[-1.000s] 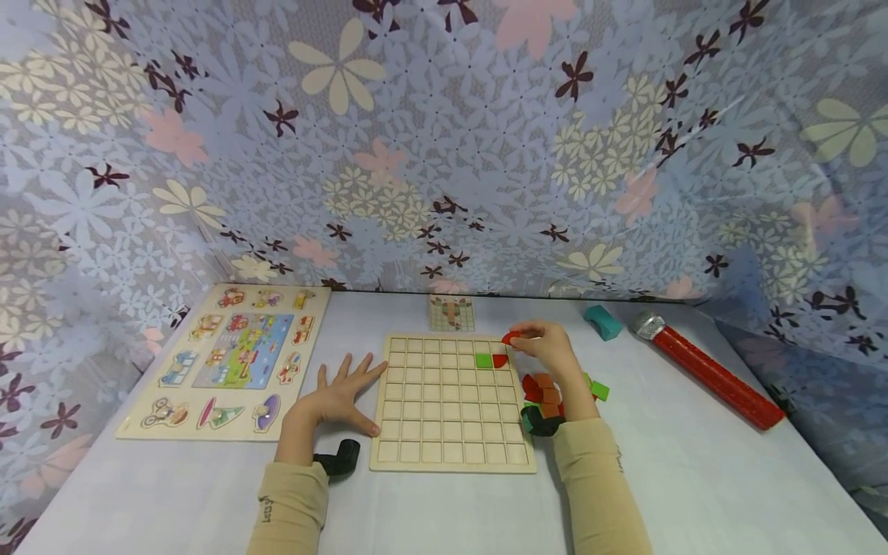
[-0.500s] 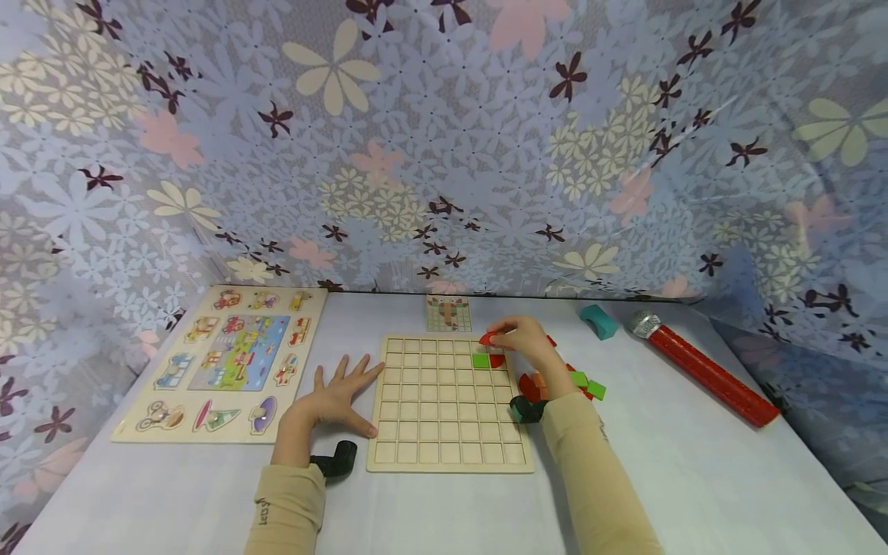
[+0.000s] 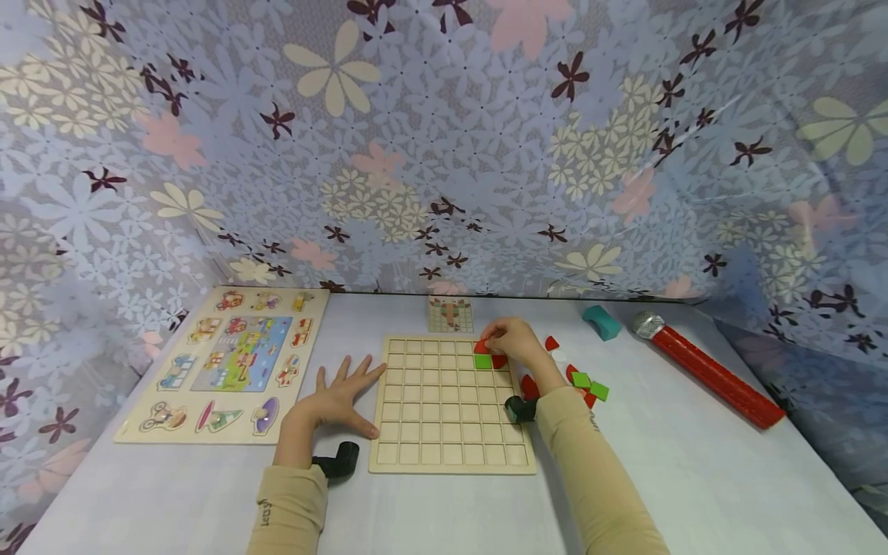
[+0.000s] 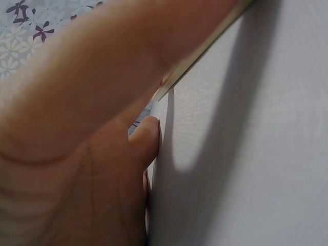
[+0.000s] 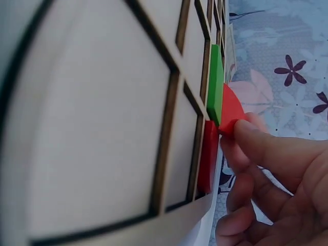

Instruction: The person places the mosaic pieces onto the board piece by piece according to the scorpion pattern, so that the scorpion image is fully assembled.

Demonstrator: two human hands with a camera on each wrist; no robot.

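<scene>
My right hand pinches a red quarter-circle tile between thumb and fingers. The tile is at the top row of the wooden grid board, just behind a green square tile set in a cell. Beside the green tile, a second red tile sits in the neighbouring cell, partly covered by the hand in the head view. My left hand lies with fingers spread at the board's left edge, fingertip and thumb touching it; the left wrist view shows mostly palm and tabletop.
Loose red and green tiles lie right of the board, partly hidden by the right arm. A pattern card stands behind it. Further right are a teal block and a red microphone. A picture puzzle board lies at left.
My right hand has moved left with the red quarter-circle tile, from the board's top right corner to behind the green tile. My left hand stays in place.
</scene>
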